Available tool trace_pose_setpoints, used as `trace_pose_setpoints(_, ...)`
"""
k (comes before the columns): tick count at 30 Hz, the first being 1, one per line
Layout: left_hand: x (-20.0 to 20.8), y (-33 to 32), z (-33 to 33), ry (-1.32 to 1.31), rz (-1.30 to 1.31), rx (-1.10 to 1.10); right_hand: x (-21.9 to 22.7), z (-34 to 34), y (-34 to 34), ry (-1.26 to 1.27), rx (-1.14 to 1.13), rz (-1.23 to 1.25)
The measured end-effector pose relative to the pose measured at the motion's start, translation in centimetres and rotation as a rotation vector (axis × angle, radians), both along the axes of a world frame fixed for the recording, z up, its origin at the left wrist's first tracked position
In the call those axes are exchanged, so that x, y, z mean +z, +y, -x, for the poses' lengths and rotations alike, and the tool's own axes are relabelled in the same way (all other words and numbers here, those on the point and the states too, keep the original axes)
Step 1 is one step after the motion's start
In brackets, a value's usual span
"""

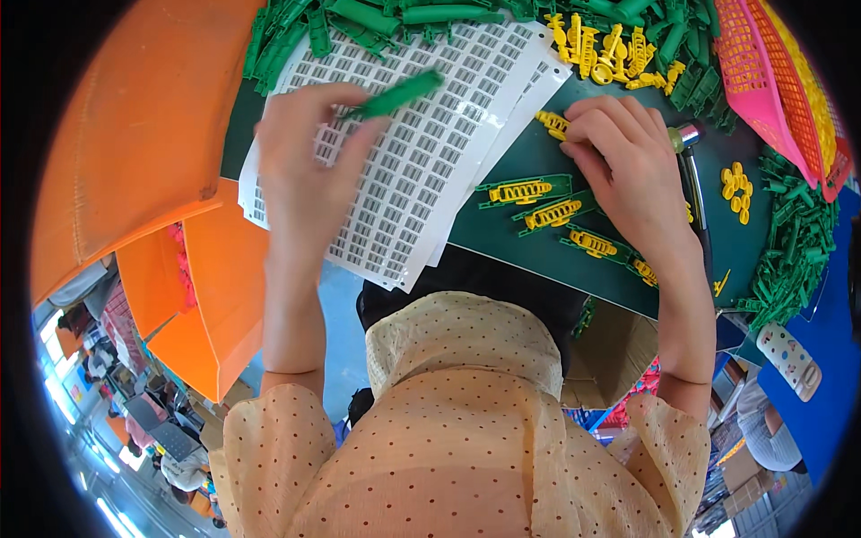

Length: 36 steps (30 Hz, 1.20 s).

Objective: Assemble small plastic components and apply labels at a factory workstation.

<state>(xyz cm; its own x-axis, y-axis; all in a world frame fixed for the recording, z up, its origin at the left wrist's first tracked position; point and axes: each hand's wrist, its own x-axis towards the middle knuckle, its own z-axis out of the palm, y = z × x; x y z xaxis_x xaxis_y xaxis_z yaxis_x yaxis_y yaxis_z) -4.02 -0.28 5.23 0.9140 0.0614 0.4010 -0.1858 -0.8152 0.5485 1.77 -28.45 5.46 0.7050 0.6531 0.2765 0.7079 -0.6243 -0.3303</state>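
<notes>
My left hand [314, 134] is closed on a long green plastic piece [401, 95], held above white sheets of printed stickers [421, 170]; the piece is a little blurred. On the right, my right hand [619, 143] has its fingertips on a small yellow plastic part [552, 125] at the table surface. Below that hand lie several green shells, each with a yellow part set in it, such as this yellow insert [553, 213]. Another yellow insert [520, 191] sits in the shell farther up.
Green pieces [359, 18] pile along the far edge, beside loose yellow parts [610, 54]. Small yellow rings [737, 190] lie right, near more green parts [798, 242]. A pink basket [752, 76] stands far right. A black-handled tool [698, 179] lies beside my right wrist. Orange bins [197, 296] flank the left.
</notes>
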Motion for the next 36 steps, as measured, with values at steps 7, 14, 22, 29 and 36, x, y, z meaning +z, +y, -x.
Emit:
trace_pose_setpoints(7,-1.3,-4.7,-0.7,-0.003,-0.003,-0.323,0.0,0.8,0.8,-0.003,0.001,0.018)
trace_pose_setpoints(14,-1.5,-4.9,-1.1,-0.042,0.006,-0.308,-0.3,0.7,0.5,-0.006,-0.162,0.028)
trace_pose_setpoints(22,-1.6,-5.1,-0.8,0.079,-0.037,-0.219,0.2,0.1,-0.2,-0.049,-0.129,-0.097)
trace_pose_setpoints(29,-2.5,-5.9,-1.4,-0.015,0.010,-0.321,1.0,1.1,-0.3,0.601,-0.145,-0.576)
trace_pose_setpoints(36,-0.6,-6.3,-0.6,0.072,0.432,-0.411,0.2,1.2,0.5,0.898,0.104,-0.963)
